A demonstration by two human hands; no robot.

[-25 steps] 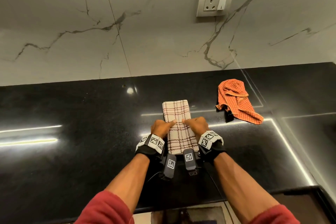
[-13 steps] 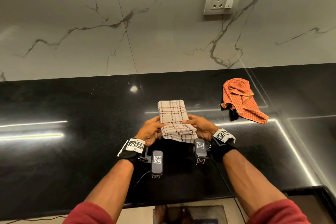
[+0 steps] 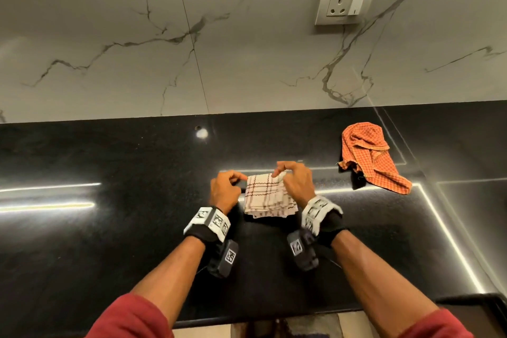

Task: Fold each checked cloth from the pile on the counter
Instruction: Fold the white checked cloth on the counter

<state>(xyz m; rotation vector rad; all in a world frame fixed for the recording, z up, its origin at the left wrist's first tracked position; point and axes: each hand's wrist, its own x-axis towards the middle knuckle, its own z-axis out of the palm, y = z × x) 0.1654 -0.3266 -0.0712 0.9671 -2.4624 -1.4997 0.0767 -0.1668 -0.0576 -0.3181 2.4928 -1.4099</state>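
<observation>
The left hand [image 3: 223, 192] pinches one far corner of the white checked cloth [image 3: 267, 197], folded small on the black counter [image 3: 109, 228]. The right hand [image 3: 297, 185] pinches the other corner. This fold looks nearly done. Next, I think, the hands must let go and fetch the crumpled orange cloth [image 3: 370, 156] on the right.

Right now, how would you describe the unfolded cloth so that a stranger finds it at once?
Below the wall socket runs the black counter. At its right, past the right hand, lies the orange cloth. Unlike the white cloth pinched by that hand and the left hand, it is crumpled and untouched.
</observation>
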